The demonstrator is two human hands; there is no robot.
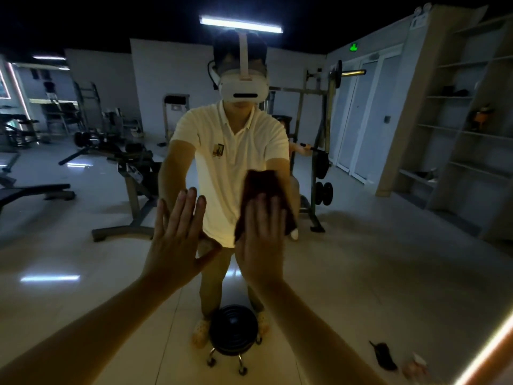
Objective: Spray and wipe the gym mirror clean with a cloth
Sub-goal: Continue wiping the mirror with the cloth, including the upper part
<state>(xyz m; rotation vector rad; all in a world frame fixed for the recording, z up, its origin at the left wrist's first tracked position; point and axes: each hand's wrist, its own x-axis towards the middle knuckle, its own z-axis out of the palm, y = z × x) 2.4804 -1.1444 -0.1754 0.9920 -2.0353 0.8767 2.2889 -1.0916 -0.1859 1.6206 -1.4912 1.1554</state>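
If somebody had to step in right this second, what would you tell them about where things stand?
Left hand: open, flat on the mirror, holding nothing.
Right hand: open, straight fingers pressing the dark cloth against the glass, beside the left hand.
Spray: in neither hand. A blurred pale thing at the lower right may be the bottle, but I cannot tell.
Done: wiping is under way near the middle. No droplets or streaks show, so how much is clean cannot be told.
Left: probably wipe the rest of the glass, spraying where needed.
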